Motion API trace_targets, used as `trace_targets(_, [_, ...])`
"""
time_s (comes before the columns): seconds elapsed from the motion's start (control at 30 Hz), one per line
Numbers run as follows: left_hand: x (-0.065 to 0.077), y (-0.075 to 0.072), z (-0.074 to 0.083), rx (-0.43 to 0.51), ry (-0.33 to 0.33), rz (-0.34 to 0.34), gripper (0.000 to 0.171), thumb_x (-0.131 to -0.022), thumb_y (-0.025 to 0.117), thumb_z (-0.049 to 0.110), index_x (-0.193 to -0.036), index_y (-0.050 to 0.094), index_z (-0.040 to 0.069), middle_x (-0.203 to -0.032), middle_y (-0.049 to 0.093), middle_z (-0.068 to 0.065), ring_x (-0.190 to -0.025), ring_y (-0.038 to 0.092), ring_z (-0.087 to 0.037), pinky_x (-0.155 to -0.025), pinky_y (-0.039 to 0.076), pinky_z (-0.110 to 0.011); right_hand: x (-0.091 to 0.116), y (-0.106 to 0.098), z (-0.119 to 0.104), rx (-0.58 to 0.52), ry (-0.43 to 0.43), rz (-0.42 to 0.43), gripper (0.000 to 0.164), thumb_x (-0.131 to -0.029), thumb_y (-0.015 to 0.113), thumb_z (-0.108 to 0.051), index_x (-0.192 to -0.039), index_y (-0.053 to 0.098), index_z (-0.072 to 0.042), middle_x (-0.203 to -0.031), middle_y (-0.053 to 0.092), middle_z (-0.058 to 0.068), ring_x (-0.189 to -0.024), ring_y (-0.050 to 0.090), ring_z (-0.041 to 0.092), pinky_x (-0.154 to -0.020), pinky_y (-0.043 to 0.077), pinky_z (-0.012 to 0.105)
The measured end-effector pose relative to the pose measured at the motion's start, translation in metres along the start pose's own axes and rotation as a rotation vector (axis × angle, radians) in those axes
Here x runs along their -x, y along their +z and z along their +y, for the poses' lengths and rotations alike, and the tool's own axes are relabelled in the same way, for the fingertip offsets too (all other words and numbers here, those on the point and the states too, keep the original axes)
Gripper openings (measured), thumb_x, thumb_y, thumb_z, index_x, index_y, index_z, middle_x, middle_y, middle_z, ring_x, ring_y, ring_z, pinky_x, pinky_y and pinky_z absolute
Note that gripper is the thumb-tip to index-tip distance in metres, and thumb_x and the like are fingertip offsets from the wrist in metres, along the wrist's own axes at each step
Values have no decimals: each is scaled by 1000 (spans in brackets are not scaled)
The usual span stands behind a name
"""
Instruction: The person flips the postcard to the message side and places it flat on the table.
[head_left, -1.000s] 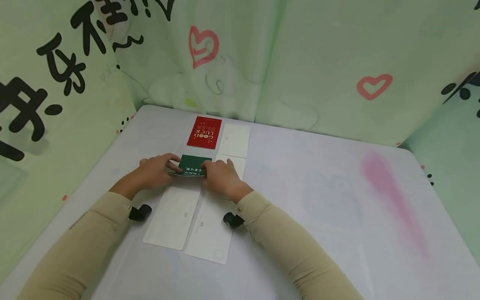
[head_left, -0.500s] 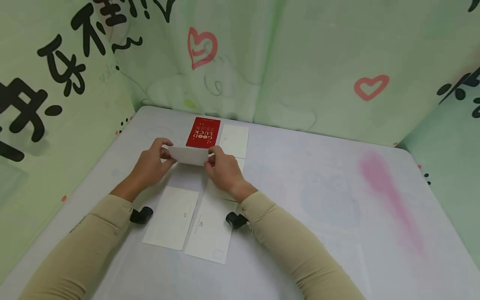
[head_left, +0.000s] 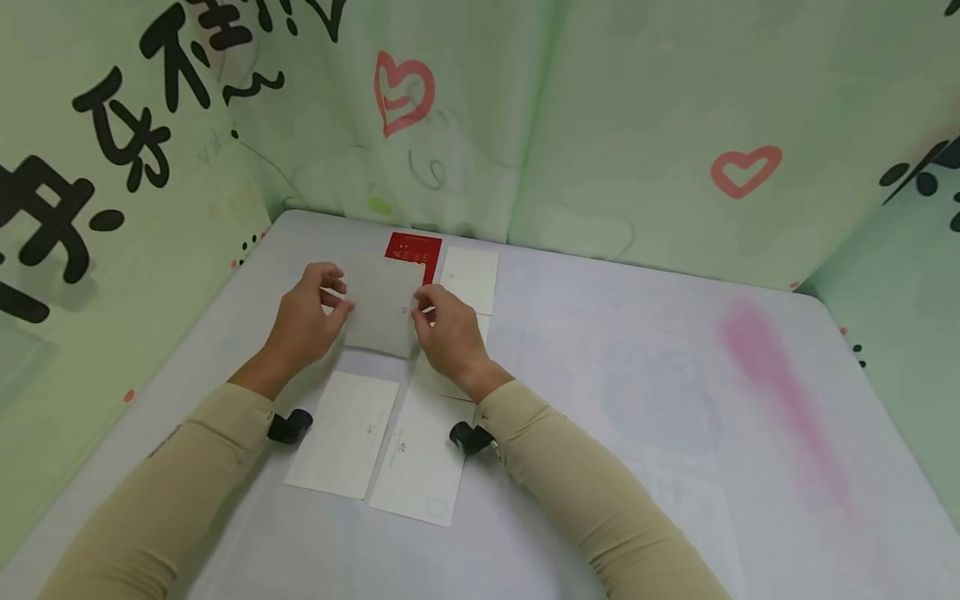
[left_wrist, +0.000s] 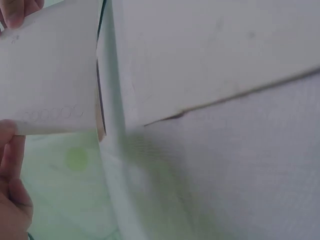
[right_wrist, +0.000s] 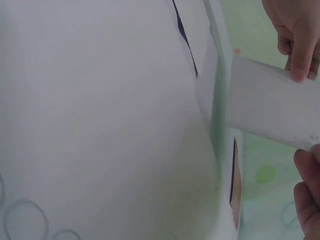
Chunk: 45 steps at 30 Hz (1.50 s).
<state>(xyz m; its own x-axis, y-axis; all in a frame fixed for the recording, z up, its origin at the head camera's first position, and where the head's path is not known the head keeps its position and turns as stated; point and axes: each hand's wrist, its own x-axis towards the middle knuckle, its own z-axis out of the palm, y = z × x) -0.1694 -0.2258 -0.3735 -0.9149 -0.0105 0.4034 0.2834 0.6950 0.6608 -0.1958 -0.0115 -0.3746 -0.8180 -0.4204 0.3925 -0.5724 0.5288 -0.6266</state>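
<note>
A white-backed card (head_left: 381, 308) is held tilted up off the table between both hands, its pale side towards me. My left hand (head_left: 307, 321) pinches its left edge. My right hand (head_left: 453, 337) pinches the right edge between thumb and fingers. A row of faint circles shows along one side of the card (left_wrist: 50, 75) in the left wrist view. Behind it lies a red card (head_left: 415, 244), partly covered from sight. Both hands also appear in the right wrist view on opposite edges of the card (right_wrist: 270, 100).
Several white cards lie face down on the table (head_left: 600, 417): one near left (head_left: 343, 433), another beside it (head_left: 422, 458), one at the back (head_left: 470, 279). A green printed curtain (head_left: 615, 125) stands behind the table edge. Black wrist cameras hang under both sleeves.
The card, showing its green printed side a second ago, has been turned so its white back faces me. Both hands moved slightly away from me with it; it now hides much of the red card.
</note>
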Motion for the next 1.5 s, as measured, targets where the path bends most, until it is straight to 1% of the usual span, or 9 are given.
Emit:
trace_targets(0.07, [-2, 3, -4, -13, 35, -10, 28, -92, 63, -8, -118, 53, -8, -106, 61, -25, -95, 65, -39, -85, 51, -50, -1, 1, 1, 15, 14, -32, 25, -98, 62, -5, -121, 59, 3, -110, 66, 15, -97, 67, 24, -86, 54, 29])
trace_targets(0.13, [-3, 4, -5, -40, 30, -62, 25, -93, 62, -9, -117, 58, -9, -111, 59, -25, -99, 62, -38, -88, 50, -49, -1, 2, 2, 70, 42, -92, 33, -99, 61, -7, -130, 57, 3, -117, 63, 16, -98, 65, 23, -87, 54, 29])
trace_targets(0.3, [-4, 8, -1, -143, -78, -250, 42, -93, 66, -3, -133, 55, -6, -127, 48, -25, -112, 53, -38, -98, 47, -50, 0, 7, 6, 314, 82, -247, 52, -100, 63, -20, -146, 47, -3, -133, 55, 14, -115, 58, 24, -97, 49, 34])
trace_targets(0.43, [-5, 11, 0, -246, -131, -332, 52, -92, 71, 4, -139, 52, -2, -132, 45, -25, -118, 49, -39, -102, 43, -52, -1, 9, 6, 413, 90, -301, 57, -99, 64, -26, -149, 45, -6, -137, 53, 13, -124, 52, 26, -103, 44, 38])
trace_targets(0.63, [-8, 15, -4, -383, -152, -430, 60, -89, 76, 12, -142, 50, 1, -140, 43, -27, -129, 43, -43, -104, 34, -61, -2, 10, 6, 444, 117, -372, 61, -98, 66, -30, -150, 44, -7, -140, 52, 12, -127, 50, 26, -104, 43, 40])
trace_targets(0.77, [-10, 17, -4, -420, -157, -465, 61, -88, 77, 13, -141, 50, 2, -139, 45, -27, -128, 44, -42, -102, 35, -61, -3, 11, 7, 466, 138, -407, 61, -98, 66, -32, -150, 45, -9, -141, 52, 11, -128, 50, 26, -102, 44, 42])
trace_targets(0.93, [-12, 20, -3, -443, -205, -518, 62, -88, 78, 14, -142, 49, 2, -141, 44, -27, -129, 43, -41, -101, 35, -59, -5, 14, 8, 479, 150, -440, 61, -97, 67, -33, -149, 46, -10, -140, 53, 10, -127, 51, 27, -101, 44, 44])
trace_targets(1.23, [-16, 19, -5, -423, -269, -608, 63, -91, 75, 14, -146, 47, 4, -143, 43, -26, -130, 43, -40, -102, 35, -59, -6, 16, 5, 440, 215, -496, 61, -99, 65, -31, -152, 43, -10, -148, 47, 11, -133, 45, 28, -106, 41, 46])
trace_targets(1.5, [-19, 18, -7, -359, -359, -659, 62, -91, 73, 13, -147, 46, 5, -142, 43, -27, -128, 43, -41, -105, 33, -64, -8, 15, 2, 435, 232, -544, 58, -99, 64, -29, -151, 45, -11, -145, 49, 11, -129, 45, 29, -105, 41, 47])
